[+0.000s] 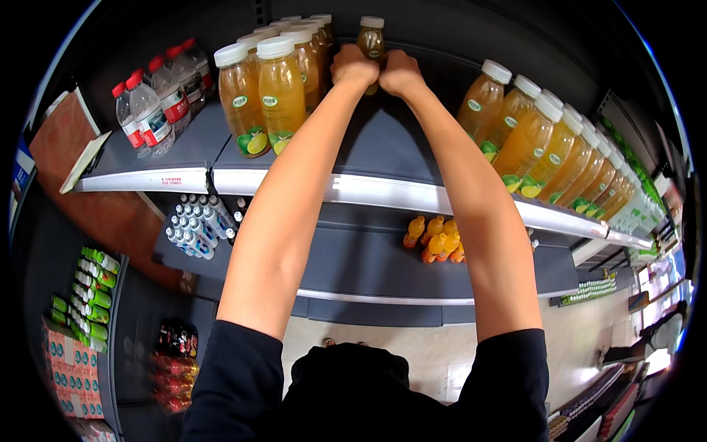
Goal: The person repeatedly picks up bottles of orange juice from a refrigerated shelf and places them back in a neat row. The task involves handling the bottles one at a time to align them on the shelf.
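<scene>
Both my arms reach to the back of a dark metal shelf [386,138]. Between my hands stands a juice bottle [371,40] with a white cap, amber liquid and an oval label. My left hand [354,67] is at its left side, fingers curled; my right hand [401,73] is curled at its right side. The fingertips are hidden, so how firmly either hand grips it does not show. Left of my hands stands a group of like bottles [281,83] in rows, with limes printed on them. A long row of the same juice bottles [525,143] runs along the right.
Red-capped water bottles [154,119] stand at the left end. The shelf's pale front edge [386,194] passes under my forearms. On the lower shelf are small white-capped bottles [196,226] and orange drink bottles [436,235]. More stocked shelving lines the far left and lower right.
</scene>
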{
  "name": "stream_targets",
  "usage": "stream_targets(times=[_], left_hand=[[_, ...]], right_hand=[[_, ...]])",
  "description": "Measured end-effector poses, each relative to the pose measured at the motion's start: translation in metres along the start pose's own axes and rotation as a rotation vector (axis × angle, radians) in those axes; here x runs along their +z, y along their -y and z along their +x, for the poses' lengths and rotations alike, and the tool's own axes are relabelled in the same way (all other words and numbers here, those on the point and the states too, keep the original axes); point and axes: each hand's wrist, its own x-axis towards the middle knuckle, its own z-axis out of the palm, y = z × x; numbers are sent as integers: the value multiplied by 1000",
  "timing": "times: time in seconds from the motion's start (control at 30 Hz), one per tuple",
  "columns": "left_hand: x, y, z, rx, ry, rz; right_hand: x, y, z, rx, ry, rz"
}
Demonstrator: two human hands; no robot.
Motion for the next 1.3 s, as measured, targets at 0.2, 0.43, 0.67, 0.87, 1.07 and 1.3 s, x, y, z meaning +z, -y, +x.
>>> stream_targets(times=[0.2, 0.43, 0.67, 0.87, 1.07, 1.3], left_hand=[[4, 12, 20, 23, -68, -28], [19, 24, 29, 59, -107, 2], [16, 17, 27, 24, -12, -148], [25, 17, 37, 132, -525, -207], [-3, -23, -45, 527, -191, -768], [2, -42, -139, 593, 230, -559]], right_hand=[[21, -8, 19, -129, -57, 181], [41, -18, 22, -126, -82, 276], [32, -25, 33, -92, 18, 286], [-8, 13, -4, -31, 47, 391], [-62, 14, -84, -428, -527, 292], [-121, 13, -149, -757, -878, -183]])
